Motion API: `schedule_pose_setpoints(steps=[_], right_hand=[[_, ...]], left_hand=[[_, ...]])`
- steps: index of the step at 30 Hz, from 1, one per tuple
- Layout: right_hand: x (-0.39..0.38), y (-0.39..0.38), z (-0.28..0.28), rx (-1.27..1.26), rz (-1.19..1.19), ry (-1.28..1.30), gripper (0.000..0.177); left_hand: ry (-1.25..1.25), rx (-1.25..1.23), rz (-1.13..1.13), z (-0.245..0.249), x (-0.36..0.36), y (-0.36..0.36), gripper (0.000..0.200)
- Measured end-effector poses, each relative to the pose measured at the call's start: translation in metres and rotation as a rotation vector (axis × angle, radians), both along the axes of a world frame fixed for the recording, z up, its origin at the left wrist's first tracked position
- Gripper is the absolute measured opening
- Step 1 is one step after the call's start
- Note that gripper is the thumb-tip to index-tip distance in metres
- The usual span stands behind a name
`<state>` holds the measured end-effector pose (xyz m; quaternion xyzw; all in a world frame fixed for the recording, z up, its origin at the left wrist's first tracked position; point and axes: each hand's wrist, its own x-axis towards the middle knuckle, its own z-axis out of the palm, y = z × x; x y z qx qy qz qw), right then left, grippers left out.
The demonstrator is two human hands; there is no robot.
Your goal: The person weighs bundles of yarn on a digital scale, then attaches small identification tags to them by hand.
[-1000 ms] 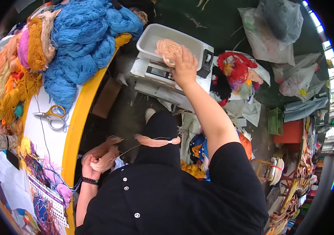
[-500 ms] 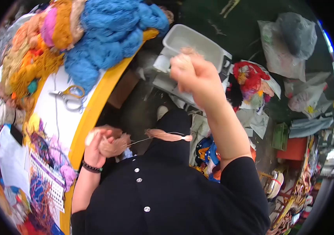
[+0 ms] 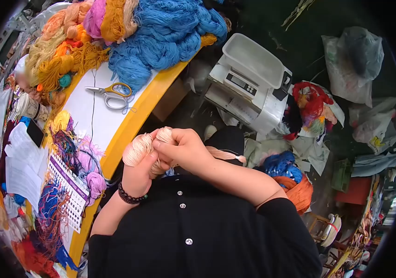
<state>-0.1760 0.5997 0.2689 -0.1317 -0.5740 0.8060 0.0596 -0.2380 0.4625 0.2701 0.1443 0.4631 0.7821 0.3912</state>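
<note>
Bunched strands of pale peach yarn [image 3: 137,149] are gathered between my two hands, in front of my chest. My left hand [image 3: 137,177] is closed around the larger bundle, its thumb pointing up. Touching it from the right, my right hand [image 3: 186,147] pinches another bunch of the same yarn between thumb and fingers. Across my dark-clad thigh lies a peach skein [image 3: 226,154] with a pale tied end; my right forearm covers part of it. Scissors [image 3: 117,96] with a yellow-and-grey handle rest on the white tabletop, beyond my hands.
A yellow-edged table [image 3: 135,123] curves along my left, piled with blue yarn [image 3: 161,41] and orange skeins [image 3: 70,60]. Ahead stands a weighing scale [image 3: 242,85] with a grey tray [image 3: 253,54]. Plastic bags [image 3: 353,60] and yarn heaps [image 3: 295,187] lie to my right.
My right hand has come down from its raised position near the scale to meet my left hand at the peach yarn. The view has shifted slightly, and the scale's display now shows.
</note>
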Motion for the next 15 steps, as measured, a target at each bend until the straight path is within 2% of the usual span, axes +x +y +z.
schedule_pose_setpoints(steps=[1,3,6,10,15], right_hand=[[0.001,-0.001,0.001,0.004,0.001,-0.001,0.021],[0.005,-0.001,0.006,-0.238,0.040,-0.010,0.023],[0.008,-0.002,0.018,-0.261,0.092,-0.099,0.025],[0.007,-0.007,0.009,-0.211,0.075,-0.056,0.023],[0.007,-0.006,0.008,-0.272,0.115,-0.037,0.017]], left_hand=[[-0.001,0.004,0.001,-0.001,0.000,-0.003,0.040],[0.022,0.035,-0.106,-0.002,-0.001,-0.011,0.042],[0.024,0.019,-0.071,0.002,0.002,-0.013,0.044],[0.060,0.021,-0.034,-0.003,0.004,-0.013,0.043],[0.195,-0.058,-0.052,0.000,0.006,-0.015,0.043]])
